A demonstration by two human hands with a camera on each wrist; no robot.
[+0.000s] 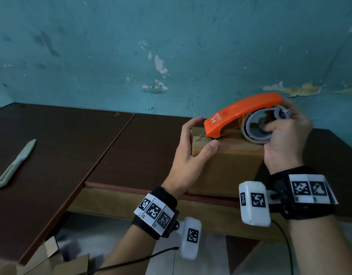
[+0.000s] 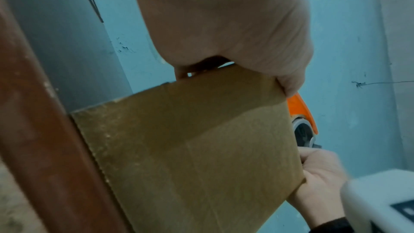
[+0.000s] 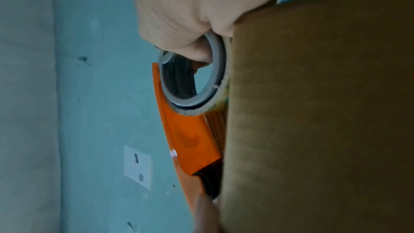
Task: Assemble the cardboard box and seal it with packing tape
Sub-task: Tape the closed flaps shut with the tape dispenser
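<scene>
A closed brown cardboard box [image 1: 226,167] stands on the dark table [image 1: 141,147] near its front edge, right of centre. My left hand [image 1: 193,147] grips the box's left top corner, thumb on the near side and fingers over the top. My right hand [image 1: 284,135] holds an orange tape dispenser [image 1: 240,114] by its grey roll, fingers through the core. The dispenser's front end presses on the box top [image 1: 213,135] by my left thumb. The left wrist view shows the box side [image 2: 190,148] and dispenser [image 2: 302,111]. The right wrist view shows the roll [image 3: 192,81] against the box [image 3: 313,112].
A grey utility knife [image 1: 14,165] lies on the left table panel. Flat cardboard pieces [image 1: 58,262] sit on the floor below the table's front edge. A teal wall [image 1: 171,46] rises close behind the table. Cables hang from both wrist cameras.
</scene>
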